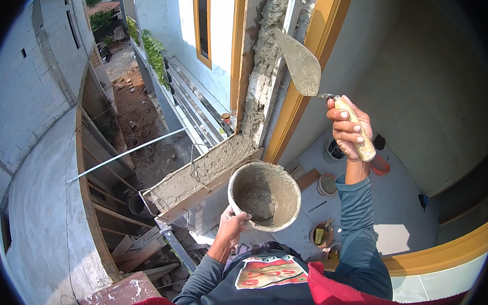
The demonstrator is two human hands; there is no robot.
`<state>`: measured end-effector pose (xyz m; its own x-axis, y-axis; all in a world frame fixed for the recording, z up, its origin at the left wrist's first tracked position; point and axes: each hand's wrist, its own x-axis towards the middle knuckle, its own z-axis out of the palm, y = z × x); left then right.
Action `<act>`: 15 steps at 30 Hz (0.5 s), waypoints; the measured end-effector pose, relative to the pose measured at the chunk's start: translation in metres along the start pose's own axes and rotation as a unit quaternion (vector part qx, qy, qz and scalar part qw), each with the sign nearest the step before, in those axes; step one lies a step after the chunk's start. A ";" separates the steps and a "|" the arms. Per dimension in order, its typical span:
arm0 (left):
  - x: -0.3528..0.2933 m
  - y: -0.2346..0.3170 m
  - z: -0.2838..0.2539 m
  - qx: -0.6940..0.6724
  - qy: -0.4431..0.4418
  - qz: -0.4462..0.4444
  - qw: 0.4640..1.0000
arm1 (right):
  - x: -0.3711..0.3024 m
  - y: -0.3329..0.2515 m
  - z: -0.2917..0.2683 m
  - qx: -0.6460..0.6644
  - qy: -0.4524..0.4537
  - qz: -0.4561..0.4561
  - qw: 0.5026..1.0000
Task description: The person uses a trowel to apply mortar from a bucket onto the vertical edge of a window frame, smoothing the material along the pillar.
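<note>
Red cloth [352, 301] and a dark printed shirt [264, 277] fill the lower edge, closest to the lens. Below on the tiled floor [403, 190] sit several small pots [327, 184], well apart from the hands. Scaffold timbers [137, 246] and a long metal pipe [126, 153] crowd the drop at left, over bare dirt ground [140, 112]. Mortar-caked column edge [263, 70] rises between a white wall [217, 39] and a yellow door frame [311, 61]; a mortar-topped ledge [203, 172] runs at its foot. Open air to the right of the frame.

Left hand [231, 224] cups the rim of a mortar bucket [265, 196] from below, fingers curled around it. Right hand [349, 128] is wrapped tight round the wooden handle of a trowel [302, 66], blade raised, tip just beside the column mortar.
</note>
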<state>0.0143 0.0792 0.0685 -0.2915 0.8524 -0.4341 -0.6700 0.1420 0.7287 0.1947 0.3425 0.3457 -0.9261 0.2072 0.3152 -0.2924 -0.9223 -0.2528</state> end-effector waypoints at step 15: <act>-0.011 0.003 0.005 0.012 0.015 -0.001 1.000 | 0.012 -0.022 0.013 -0.129 0.074 0.023 0.989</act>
<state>0.0196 0.0726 0.0782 -0.3104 0.8369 -0.4509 -0.6543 0.1559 0.7400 0.1932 0.3605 0.3669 -0.9588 0.2303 0.1662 -0.2831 -0.8219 -0.4943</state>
